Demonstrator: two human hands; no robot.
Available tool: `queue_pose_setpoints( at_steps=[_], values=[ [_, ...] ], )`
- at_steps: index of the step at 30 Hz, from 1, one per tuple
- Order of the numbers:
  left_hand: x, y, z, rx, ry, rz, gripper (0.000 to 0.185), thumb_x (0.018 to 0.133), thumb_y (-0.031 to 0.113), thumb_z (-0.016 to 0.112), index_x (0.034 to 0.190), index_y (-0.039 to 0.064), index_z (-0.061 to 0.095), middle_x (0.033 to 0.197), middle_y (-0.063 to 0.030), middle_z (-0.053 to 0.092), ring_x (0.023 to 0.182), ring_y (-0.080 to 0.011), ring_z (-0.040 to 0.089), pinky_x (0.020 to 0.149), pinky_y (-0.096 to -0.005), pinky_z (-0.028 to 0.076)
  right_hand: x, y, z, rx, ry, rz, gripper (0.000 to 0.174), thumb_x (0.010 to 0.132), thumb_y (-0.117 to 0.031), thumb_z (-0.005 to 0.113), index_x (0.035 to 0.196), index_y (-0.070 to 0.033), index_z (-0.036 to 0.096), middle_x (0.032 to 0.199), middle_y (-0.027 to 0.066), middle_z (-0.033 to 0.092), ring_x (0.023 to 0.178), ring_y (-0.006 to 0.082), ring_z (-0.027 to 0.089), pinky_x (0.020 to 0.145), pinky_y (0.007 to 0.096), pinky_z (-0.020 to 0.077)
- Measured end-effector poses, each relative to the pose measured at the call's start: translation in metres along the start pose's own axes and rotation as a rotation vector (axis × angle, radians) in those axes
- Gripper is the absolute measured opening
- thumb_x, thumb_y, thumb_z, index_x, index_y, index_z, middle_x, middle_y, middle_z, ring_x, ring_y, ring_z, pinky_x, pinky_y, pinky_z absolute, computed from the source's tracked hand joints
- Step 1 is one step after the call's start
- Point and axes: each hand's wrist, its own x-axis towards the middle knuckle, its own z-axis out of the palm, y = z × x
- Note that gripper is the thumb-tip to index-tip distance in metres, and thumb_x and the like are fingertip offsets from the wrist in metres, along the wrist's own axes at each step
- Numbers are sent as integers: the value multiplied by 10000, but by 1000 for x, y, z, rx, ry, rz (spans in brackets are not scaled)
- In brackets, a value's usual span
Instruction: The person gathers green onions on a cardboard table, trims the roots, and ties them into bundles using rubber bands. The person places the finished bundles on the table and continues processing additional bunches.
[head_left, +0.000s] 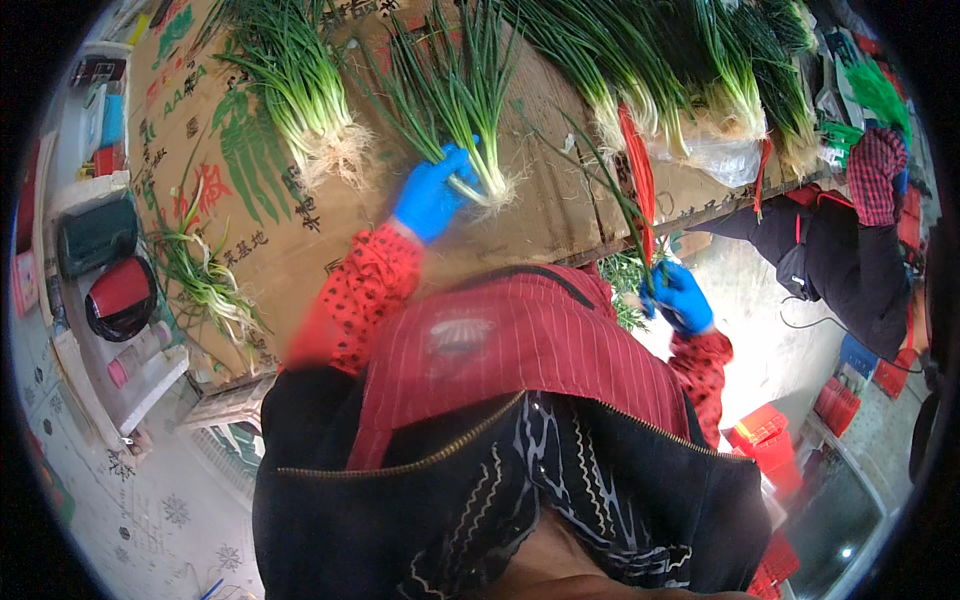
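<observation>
My left hand (433, 193), in a blue glove, grips the white lower stems of one or more scallions beside a small scallion bunch (486, 127). That bunch lies on printed cardboard (390, 240), its roots towards me. Past the cardboard's near edge, my right hand (681, 298), also gloved in blue, holds a thin green scallion stalk (611, 184) that slants up and left over the board. A thicker scallion bunch (307, 105) with bushy pale roots rests left of my left hand.
More scallion bunches (660, 82) line the far right, with red strips (636, 161) and clear plastic (720, 161) near them. Loose scallions (210, 281) lie at left. Green trimmings (626, 281) sit below the edge. Another person (847, 240) is at right, near red crates (765, 442).
</observation>
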Motion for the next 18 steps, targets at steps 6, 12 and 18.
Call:
queue_pose_setpoints(
  at_steps=[6,12,18],
  values=[
    [-12,6,1,489,-17,94,313,888,131,610,1177,10,622,995,-15,640,888,-115,582,792,-266,463,-57,30,-82,-1496,494,412,435,846,-254,691,1211,-48,576,1051,109,658,933,235,656,787,324,525],
    [-10,-1,0,450,2,119,306,881,145,637,1165,30,634,991,-17,643,887,-113,588,766,-271,470,79,25,33,-625,262,-363,252,891,-149,644,1115,-32,638,933,65,695,780,100,629,667,243,507],
    [-15,-4,1,381,55,166,264,885,88,618,1134,9,579,986,-86,648,855,-204,651,752,-339,543,179,22,137,-951,166,-427,407,843,-204,681,1205,-56,571,889,114,674,797,163,650,691,324,519]
  ],
)
